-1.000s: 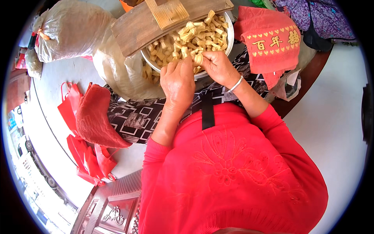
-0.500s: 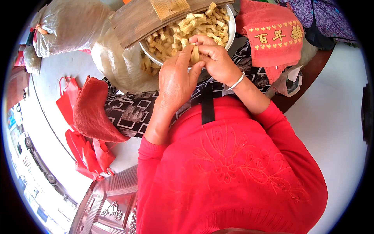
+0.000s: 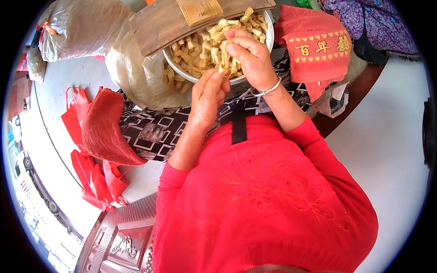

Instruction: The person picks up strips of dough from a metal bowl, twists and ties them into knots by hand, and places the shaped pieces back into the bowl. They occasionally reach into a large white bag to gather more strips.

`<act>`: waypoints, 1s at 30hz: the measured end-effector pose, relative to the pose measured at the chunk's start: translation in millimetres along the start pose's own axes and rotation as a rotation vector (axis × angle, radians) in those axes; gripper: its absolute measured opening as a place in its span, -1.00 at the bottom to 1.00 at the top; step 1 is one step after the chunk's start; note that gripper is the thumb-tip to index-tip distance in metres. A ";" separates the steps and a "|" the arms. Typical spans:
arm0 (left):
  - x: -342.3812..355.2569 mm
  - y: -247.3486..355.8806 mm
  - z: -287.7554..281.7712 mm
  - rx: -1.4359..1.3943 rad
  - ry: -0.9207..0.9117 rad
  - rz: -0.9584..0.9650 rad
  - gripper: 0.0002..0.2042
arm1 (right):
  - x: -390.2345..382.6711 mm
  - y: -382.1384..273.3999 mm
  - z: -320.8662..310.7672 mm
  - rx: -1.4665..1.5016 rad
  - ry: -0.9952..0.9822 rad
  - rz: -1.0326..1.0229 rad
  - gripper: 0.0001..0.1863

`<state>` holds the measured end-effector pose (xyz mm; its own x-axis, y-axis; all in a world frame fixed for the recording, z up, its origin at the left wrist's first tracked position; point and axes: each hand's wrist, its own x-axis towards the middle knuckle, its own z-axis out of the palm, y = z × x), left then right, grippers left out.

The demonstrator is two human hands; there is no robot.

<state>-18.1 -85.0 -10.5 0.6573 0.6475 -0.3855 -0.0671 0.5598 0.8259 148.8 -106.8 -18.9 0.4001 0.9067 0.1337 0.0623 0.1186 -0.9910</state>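
A pale-yellow knotted strip (image 3: 224, 59), which looks like tofu skin, stretches between my hands above the bowl's near side. My left hand (image 3: 207, 98) pinches its lower end between thumb and fingers. My right hand (image 3: 257, 63), with a silver bangle at the wrist, grips the upper end; the fingers partly hide it. Under and beyond them, a round metal bowl (image 3: 270, 34) holds a heap of similar yellow knots (image 3: 193, 54). Some more pieces (image 3: 170, 79) lie outside the bowl, at its left.
A wooden board (image 3: 159, 27) lies across the bowl's far side. Red cloths cover both knees: a plain one (image 3: 104, 127) at left, a gold-patterned towel (image 3: 316, 61) at right. Plastic bags (image 3: 82, 29) stand far left; red bags (image 3: 98, 177) lie on the floor.
My hands have moved apart: the right up and away, the left slightly nearer me. The strip, folded between the fingers before, now shows as a knotted length between them.
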 end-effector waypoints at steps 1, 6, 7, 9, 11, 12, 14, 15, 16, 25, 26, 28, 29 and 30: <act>-3.2 1.9 -7.6 0.021 -0.027 -0.006 -0.70 | -1.0 -3.6 -1.5 0.076 -0.055 0.108 -0.81; -4.5 8.4 -17.3 0.581 0.059 0.250 -0.75 | 3.7 -10.0 -24.5 0.027 -0.115 0.040 -0.64; -3.1 9.0 -15.4 0.694 0.101 0.333 -0.78 | 0.9 -16.9 -26.1 -0.055 -0.109 0.048 -0.65; 1.7 9.1 -14.4 0.985 0.178 0.530 -0.82 | -6.4 -37.0 -23.6 -0.176 -0.054 0.023 -0.73; 4.2 10.9 -11.4 1.112 0.198 0.609 -0.82 | -6.0 -46.8 -25.5 -0.365 -0.059 -0.180 -0.75; 5.6 12.1 -10.2 1.180 0.207 0.652 -0.83 | -6.7 -49.5 -25.7 -0.456 -0.060 -0.284 -0.76; 8.8 11.5 -8.9 1.219 0.217 0.701 -0.82 | -13.7 -50.9 -20.9 -0.502 -0.064 -0.227 -0.81; 10.8 11.0 -8.2 1.238 0.223 0.726 -0.81 | -17.8 -50.3 -20.2 -0.509 -0.093 -0.179 -0.82; 13.8 9.2 -7.9 1.256 0.236 0.747 -0.81 | -21.5 -49.7 -19.6 -0.515 -0.122 -0.130 -0.83; 29.0 2.1 -3.8 1.404 0.316 0.955 -0.84 | -26.8 -40.2 -10.3 -0.628 -0.129 -0.054 -0.73; 28.7 1.5 -3.1 1.412 0.318 0.962 -0.84 | -25.7 -36.0 -9.9 -0.593 -0.125 -0.032 -0.73; 26.4 -0.3 -1.8 1.418 0.316 0.938 -0.84 | -25.9 -28.1 -7.3 -0.529 -0.112 -0.009 -0.73; 24.6 -1.3 -0.4 1.414 0.315 0.910 -0.83 | -26.3 -24.8 -5.8 -0.501 -0.103 -0.011 -0.73; 23.7 -1.9 1.0 1.408 0.313 0.883 -0.83 | -26.6 -22.6 -4.8 -0.475 -0.094 -0.012 -0.73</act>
<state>-1.7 -71.2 -20.8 0.6126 0.6550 0.4423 0.4801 -0.7529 0.4501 141.1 -135.5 0.0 0.3135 0.9417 0.1220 0.4861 -0.0488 -0.8726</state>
